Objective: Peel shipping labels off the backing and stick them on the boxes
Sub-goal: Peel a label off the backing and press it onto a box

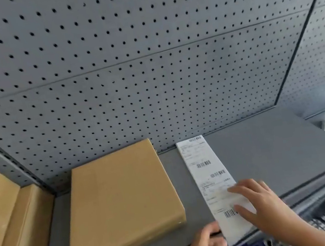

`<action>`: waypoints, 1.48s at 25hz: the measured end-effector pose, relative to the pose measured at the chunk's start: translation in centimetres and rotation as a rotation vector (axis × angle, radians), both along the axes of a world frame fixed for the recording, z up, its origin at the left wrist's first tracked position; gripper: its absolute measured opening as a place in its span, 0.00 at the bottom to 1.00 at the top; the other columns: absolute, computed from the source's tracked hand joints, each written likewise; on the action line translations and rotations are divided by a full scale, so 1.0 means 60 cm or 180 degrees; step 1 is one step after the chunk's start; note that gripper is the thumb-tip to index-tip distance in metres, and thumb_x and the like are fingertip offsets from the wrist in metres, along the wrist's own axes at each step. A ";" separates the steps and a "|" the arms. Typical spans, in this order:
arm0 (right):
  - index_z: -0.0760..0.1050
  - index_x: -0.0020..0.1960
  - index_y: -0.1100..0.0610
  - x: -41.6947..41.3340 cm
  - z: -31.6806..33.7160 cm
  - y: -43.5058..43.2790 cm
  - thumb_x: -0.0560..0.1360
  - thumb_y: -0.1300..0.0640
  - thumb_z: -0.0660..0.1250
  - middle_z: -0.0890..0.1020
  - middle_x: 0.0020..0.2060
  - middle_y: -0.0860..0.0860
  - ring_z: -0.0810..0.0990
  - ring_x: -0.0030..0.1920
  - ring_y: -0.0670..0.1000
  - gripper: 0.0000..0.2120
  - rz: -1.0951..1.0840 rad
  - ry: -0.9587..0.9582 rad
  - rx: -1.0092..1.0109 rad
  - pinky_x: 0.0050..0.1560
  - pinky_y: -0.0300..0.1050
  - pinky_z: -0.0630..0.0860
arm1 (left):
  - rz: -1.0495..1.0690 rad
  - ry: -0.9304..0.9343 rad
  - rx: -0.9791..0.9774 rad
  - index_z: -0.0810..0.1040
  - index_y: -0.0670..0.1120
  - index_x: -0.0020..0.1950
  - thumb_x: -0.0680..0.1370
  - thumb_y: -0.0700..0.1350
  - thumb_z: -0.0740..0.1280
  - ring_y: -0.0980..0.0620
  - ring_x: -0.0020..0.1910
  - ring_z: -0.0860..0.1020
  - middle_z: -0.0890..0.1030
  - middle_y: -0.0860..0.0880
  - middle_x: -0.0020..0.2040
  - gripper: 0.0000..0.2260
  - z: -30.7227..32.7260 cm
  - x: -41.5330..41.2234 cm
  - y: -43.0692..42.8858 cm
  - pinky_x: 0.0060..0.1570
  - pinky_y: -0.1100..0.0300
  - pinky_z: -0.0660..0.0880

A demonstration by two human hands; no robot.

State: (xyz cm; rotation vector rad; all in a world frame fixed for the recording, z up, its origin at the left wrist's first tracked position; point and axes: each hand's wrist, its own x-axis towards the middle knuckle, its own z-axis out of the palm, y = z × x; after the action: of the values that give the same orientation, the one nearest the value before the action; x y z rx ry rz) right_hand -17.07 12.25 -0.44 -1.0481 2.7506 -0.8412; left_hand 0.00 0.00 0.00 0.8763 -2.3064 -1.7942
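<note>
None stuck so far, judging by the bare brown top of the box. Seemingly whole, with several printed labels in a row: label strip flat on the counter, just right of that box. Pressed down close to its near end by the right hand, fingers straight and spread. Pinched, apparently, at the near left corner by the curled left hand, likely to start a first peel. Left to do: peeling, sticking, then the stacked boxes at far left.
</note>
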 end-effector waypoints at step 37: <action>0.67 0.76 0.54 -0.012 0.051 -0.082 0.81 0.59 0.59 0.68 0.74 0.48 0.64 0.71 0.52 0.23 -0.0581 -0.0917 0.0077 0.61 0.40 0.74 | 0.0618 0.0291 0.0760 0.70 0.53 0.76 0.82 0.36 0.58 0.50 0.52 0.82 0.82 0.53 0.65 0.23 0.027 -0.147 -0.066 0.44 0.67 0.78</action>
State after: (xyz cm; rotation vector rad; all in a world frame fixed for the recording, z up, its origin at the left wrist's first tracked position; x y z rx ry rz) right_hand -17.81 7.32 2.61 -0.6208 2.6275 -0.8991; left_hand -8.82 -3.99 1.60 0.9891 -1.9072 -2.0033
